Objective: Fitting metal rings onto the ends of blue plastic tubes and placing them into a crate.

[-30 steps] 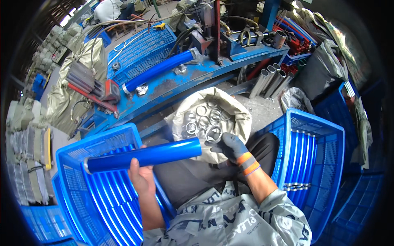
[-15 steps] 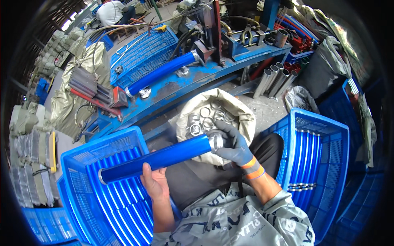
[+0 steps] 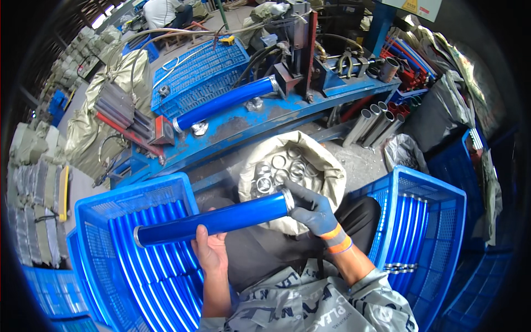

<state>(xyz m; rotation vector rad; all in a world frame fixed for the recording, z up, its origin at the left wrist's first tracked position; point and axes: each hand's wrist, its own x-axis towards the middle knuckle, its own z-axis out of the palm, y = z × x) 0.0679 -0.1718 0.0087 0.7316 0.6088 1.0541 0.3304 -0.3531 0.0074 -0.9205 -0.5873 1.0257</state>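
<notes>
Your bare left hand (image 3: 209,250) grips the blue tube (image 3: 215,220) from below, mid-length; fingertips hidden behind it. Your gloved right hand (image 3: 312,209) is closed over the tube's ringed end, above the sack of metal rings (image 3: 287,166). Blue crates (image 3: 138,265) flank your lap; blue press bench (image 3: 265,119) ahead.

**Materials and finishes at the bench**

A smooth, glossy blue tube (image 3: 215,220) is held; its ends are ringed in bright bare metal. The left hand (image 3: 208,252) is bare, while the right hand (image 3: 313,209) is covered by a matt grey knit glove with orange cuff bands. Shiny metal rings (image 3: 279,170) are seen in a coarse woven sack (image 3: 326,166) of pale cloth. The crates (image 3: 426,193) are moulded blue plastic, ribbed and slotted. The machine frame (image 3: 243,124) is blue-painted steel, scuffed and rusty in patches. Dull grey metal pipes (image 3: 369,123) are leaned beside it.
</notes>
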